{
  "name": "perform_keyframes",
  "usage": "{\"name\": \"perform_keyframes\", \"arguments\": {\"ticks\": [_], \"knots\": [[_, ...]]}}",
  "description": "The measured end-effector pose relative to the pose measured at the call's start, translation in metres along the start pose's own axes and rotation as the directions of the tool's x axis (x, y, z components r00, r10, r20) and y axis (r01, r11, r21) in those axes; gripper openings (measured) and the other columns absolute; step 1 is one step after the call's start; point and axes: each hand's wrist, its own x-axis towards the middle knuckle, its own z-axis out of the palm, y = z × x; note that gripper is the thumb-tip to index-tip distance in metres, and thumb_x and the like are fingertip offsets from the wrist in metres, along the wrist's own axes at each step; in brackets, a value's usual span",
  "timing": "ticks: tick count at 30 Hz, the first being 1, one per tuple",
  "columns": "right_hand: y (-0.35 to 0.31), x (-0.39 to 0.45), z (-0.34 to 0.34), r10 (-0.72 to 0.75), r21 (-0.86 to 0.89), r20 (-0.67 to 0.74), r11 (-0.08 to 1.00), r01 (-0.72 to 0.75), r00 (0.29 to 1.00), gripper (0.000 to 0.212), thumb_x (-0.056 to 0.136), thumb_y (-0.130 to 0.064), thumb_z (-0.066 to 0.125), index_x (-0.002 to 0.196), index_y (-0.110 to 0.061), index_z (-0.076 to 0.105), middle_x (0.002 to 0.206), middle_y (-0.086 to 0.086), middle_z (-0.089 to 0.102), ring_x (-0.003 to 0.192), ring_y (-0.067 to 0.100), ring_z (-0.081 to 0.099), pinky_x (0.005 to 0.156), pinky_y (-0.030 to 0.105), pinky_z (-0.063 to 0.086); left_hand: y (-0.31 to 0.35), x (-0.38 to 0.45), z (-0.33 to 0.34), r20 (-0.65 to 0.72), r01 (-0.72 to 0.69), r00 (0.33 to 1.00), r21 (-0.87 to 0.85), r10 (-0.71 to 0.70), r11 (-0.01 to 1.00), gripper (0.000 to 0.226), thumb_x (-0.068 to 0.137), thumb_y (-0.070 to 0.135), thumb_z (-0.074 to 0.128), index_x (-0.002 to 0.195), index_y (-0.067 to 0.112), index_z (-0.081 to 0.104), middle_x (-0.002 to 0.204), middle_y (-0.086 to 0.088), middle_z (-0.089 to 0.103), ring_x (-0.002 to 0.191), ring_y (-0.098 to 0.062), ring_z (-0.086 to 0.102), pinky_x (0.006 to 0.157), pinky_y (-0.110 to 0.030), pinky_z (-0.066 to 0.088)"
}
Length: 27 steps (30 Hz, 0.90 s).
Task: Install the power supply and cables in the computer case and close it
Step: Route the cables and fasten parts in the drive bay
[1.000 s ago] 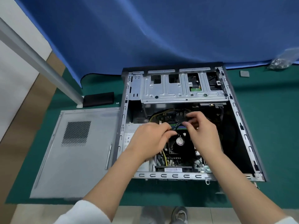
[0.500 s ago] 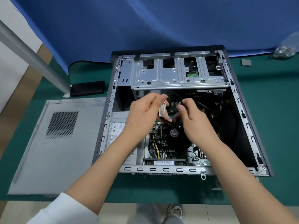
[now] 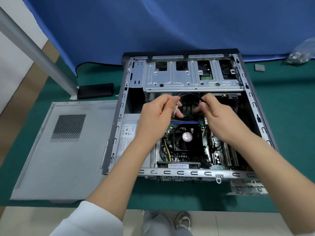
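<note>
- Having lifted since a moment ago: both hands, now up near the drive cage (image 3: 192, 77) and stretching a black cable (image 3: 189, 95) into an arc between them.
- Lying flat on the green mat (image 3: 289, 106) at far left: the removed side panel (image 3: 64, 150), just beside the open computer case (image 3: 255, 114).
- Sitting in the case's left bay: the power supply (image 3: 128, 133), partly hidden by the forearm.
- Pinching one cable end with a white tag: left hand (image 3: 158, 116), fingers closed narrowly.
- Gripping the other end: right hand (image 3: 219, 116), fingertips blurred.
- Showing below the hands: the CPU fan (image 3: 186, 137).
</note>
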Motion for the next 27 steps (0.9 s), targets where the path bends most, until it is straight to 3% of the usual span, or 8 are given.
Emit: {"name": "perform_keyframes", "arguments": {"ticks": [2,4,8,12,15,20,24,27], "knots": [[-0.007,-0.006,-0.010,-0.053,-0.048,0.030,0.997,0.055,0.998,0.017,0.101,-0.034,0.032,0.091,-0.027,0.043,0.062,-0.025,0.058,0.046,-0.001,0.047,0.043,0.013,0.033,0.000,-0.002,0.000,-0.029,-0.064,0.998,-0.036,0.063,0.997,0.029,0.094,0.046,0.045,0.081,0.026,0.062,0.064,0.008,0.068,0.060,-0.013,0.067,0.059,-0.033,0.056],[-0.015,-0.010,-0.018,-0.088,-0.068,0.031,0.994,0.090,0.996,0.016,0.101,-0.034,0.032,0.091,-0.027,0.042,0.065,-0.030,0.056,0.051,-0.003,0.048,0.047,0.013,0.034,0.001,-0.004,-0.001,-0.054,-0.111,0.993,-0.098,0.106,0.989,0.026,0.096,0.041,0.044,0.083,0.024,0.059,0.065,0.004,0.067,0.052,-0.011,0.065,0.050,-0.024,0.053],[-0.026,-0.006,-0.019,0.000,0.082,0.128,0.997,-0.011,0.992,0.017,0.099,-0.035,0.037,0.084,-0.031,0.042,0.078,-0.004,0.065,0.066,0.013,0.058,0.065,0.032,0.047,0.001,-0.004,-0.001,-0.164,-0.137,0.977,0.012,0.137,0.991,0.028,0.096,0.040,0.043,0.082,0.025,0.062,0.058,0.002,0.063,0.049,-0.012,0.061,0.050,-0.028,0.049],[-0.023,-0.014,0.013,0.144,0.279,0.403,0.921,-0.272,0.904,0.020,0.101,-0.023,0.039,0.083,-0.015,0.042,0.068,0.006,0.064,0.061,0.024,0.062,0.061,0.032,0.052,-0.005,0.000,-0.002,-0.234,0.022,0.972,0.175,0.020,0.984,0.015,0.091,0.038,0.054,0.086,0.030,0.066,0.057,0.012,0.065,0.063,-0.003,0.064,0.070,-0.030,0.052],[-0.013,-0.018,0.035,0.217,0.218,0.516,0.903,-0.371,0.829,0.021,0.101,-0.027,0.042,0.089,-0.010,0.043,0.068,0.004,0.067,0.059,0.026,0.064,0.058,0.033,0.050,-0.009,0.005,-0.001,-0.100,0.045,0.995,0.395,-0.005,0.918,0.015,0.086,0.034,0.060,0.099,0.030,0.065,0.059,0.011,0.063,0.077,-0.008,0.061,0.088,-0.039,0.048],[0.000,-0.017,0.036,0.230,0.076,0.419,0.955,-0.286,0.878,0.036,0.088,-0.044,0.060,0.073,-0.014,0.046,0.045,-0.008,0.056,0.036,0.003,0.048,0.037,0.013,0.031,-0.016,0.007,0.004,0.006,0.006,1.000,0.632,-0.013,0.775,0.018,0.084,0.050,0.058,0.093,0.036,0.065,0.064,0.017,0.055,0.076,-0.008,0.057,0.075,-0.031,0.045],[0.008,-0.020,0.028,0.277,0.149,0.331,0.929,-0.339,0.902,0.042,0.081,-0.050,0.065,0.065,-0.018,0.044,0.045,-0.010,0.048,0.046,0.010,0.043,0.048,0.023,0.036,-0.020,0.010,0.008,0.095,-0.071,0.995,0.828,-0.014,0.557,0.031,0.088,0.057,0.052,0.100,0.031,0.063,0.083,0.008,0.067,0.088,-0.017,0.062,0.070,-0.030,0.030],[0.011,-0.018,0.026,0.277,0.041,0.101,0.959,-0.282,0.956,0.033,0.085,-0.048,0.061,0.069,-0.022,0.050,0.044,-0.010,0.046,0.039,0.004,0.040,0.047,0.024,0.029,-0.023,0.011,0.009,0.166,-0.145,0.986,0.901,-0.016,0.408,0.032,0.093,0.052,0.048,0.102,0.026,0.062,0.090,0.004,0.066,0.089,-0.022,0.060,0.068,-0.031,0.027]]}}
